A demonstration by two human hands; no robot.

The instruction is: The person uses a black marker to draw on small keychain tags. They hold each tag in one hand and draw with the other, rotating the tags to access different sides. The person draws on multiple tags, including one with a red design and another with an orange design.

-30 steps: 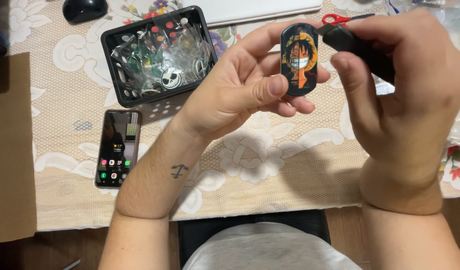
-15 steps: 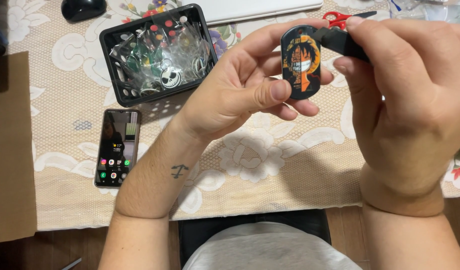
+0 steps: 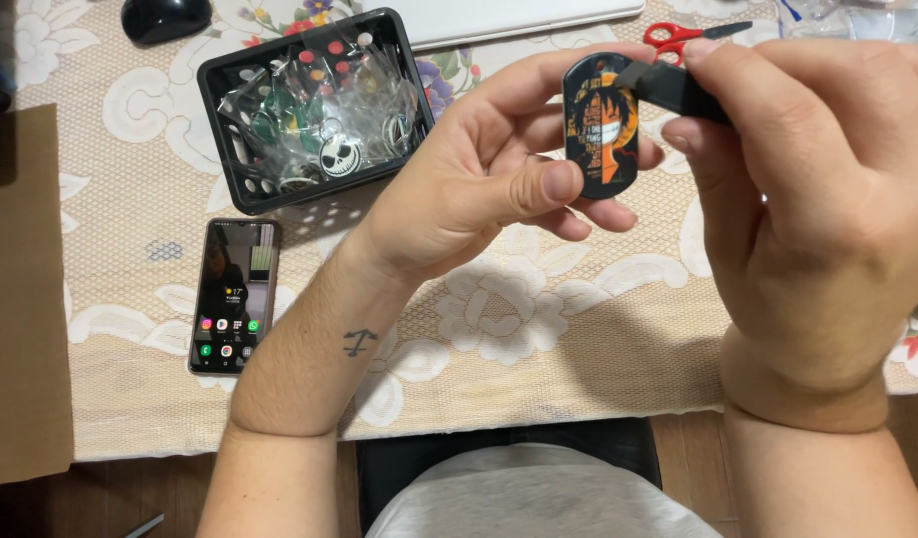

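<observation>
My left hand pinches a small oval tag printed with a black and orange cartoon figure, thumb on its lower edge, fingers behind it. My right hand grips a black tool whose tip touches the tag's upper right edge, next to a small hole at the top. Both hands hover above a beige lace tablecloth with white flowers.
A black plastic basket of clear-bagged round pendants stands at the upper left. A phone with a lit screen lies below it. Red-handled scissors, a dark mouse, a white laptop edge and brown cardboard surround the work area.
The right hand has shifted the black tool so that its tip now meets the tag's top edge. The left hand keeps the tag in nearly the same place.
</observation>
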